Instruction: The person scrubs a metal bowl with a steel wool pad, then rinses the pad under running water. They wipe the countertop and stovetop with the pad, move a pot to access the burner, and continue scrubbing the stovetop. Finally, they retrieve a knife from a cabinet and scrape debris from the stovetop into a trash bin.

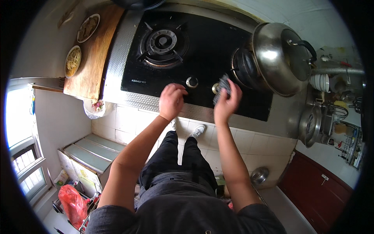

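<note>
My right hand (227, 103) holds a mottled grey cloth or scouring pad (223, 84) over the front of the black glass gas hob (204, 55). The pad partly covers the hob's right control knob (215, 88). My left hand (172, 99) is above the front edge, just left of the other round knob (192, 82). Its fingers are curled and slightly blurred, and its palm is hidden. Behind it is the left burner (163, 41) with its pan support, bare of any pot. A large lidded steel wok (274, 55) sits over the right burner.
On the left, a wooden cutting board (93, 58) carries a plate of shredded food (73, 61) and a plate of brown food (88, 28). A plastic-lined bin (99, 108) hangs below. Stacked bowls (319, 82) and a steel basin (310, 125) are at right.
</note>
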Demonstrator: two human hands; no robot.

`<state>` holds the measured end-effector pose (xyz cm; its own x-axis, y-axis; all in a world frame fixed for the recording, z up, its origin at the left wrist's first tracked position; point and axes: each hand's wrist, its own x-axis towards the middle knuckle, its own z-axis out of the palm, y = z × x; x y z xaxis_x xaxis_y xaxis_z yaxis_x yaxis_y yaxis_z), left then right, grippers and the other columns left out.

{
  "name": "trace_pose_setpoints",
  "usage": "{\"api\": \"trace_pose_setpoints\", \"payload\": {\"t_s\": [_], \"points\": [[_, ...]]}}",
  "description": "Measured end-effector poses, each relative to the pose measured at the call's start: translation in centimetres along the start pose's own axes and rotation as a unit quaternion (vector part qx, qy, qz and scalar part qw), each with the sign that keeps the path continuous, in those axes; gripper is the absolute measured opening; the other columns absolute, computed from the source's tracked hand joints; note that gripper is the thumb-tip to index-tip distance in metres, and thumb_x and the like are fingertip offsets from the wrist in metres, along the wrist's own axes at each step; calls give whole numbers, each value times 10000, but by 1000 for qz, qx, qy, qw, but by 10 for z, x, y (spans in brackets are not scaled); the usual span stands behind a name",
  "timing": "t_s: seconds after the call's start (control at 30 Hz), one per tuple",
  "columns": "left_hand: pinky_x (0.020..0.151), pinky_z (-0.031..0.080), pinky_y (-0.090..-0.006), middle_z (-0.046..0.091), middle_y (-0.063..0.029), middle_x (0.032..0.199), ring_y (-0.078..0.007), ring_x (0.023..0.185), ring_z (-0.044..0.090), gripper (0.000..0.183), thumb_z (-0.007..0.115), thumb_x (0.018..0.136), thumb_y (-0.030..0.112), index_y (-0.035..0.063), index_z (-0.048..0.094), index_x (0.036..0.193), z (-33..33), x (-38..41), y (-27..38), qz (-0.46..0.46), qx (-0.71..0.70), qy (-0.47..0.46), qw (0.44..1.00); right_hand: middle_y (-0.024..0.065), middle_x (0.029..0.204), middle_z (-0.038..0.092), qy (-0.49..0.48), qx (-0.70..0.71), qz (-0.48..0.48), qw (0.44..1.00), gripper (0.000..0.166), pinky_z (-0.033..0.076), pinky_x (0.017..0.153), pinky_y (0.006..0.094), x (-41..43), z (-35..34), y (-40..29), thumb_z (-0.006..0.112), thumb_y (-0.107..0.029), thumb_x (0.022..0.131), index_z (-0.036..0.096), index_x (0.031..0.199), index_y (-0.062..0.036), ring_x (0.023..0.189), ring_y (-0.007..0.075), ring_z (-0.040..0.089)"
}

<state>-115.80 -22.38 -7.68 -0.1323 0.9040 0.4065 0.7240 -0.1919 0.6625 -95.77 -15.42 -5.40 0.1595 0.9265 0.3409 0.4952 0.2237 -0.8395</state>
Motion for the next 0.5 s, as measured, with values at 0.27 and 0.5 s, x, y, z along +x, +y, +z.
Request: {"api": "trace_pose_setpoints", "payload": {"t_s": [0.27, 0.5], "points": [[1131, 434, -479, 632, -78, 1291, -307, 1234, 587, 307, 627, 848, 69, 113, 686, 1146, -29, 7, -60, 12, 146, -39, 988, 104, 1140, 695, -363, -164, -115, 910, 420, 532, 964, 401, 57, 64, -3, 776, 15, 766, 761, 1160, -130, 1117, 318, 641], [1154, 406, -484, 619, -79, 1333, -299, 1273, 568, 362, 630, 805, 104, 111, 664, 1165, -34, 11, -62, -11, 140, -72, 988, 71, 1086, 676, -221, -249, -194, 923, 372, 544, 849, 427, 115, 122, 17, 657, 6, 852, 755, 1168, -165, 1028, 314, 648]]}}
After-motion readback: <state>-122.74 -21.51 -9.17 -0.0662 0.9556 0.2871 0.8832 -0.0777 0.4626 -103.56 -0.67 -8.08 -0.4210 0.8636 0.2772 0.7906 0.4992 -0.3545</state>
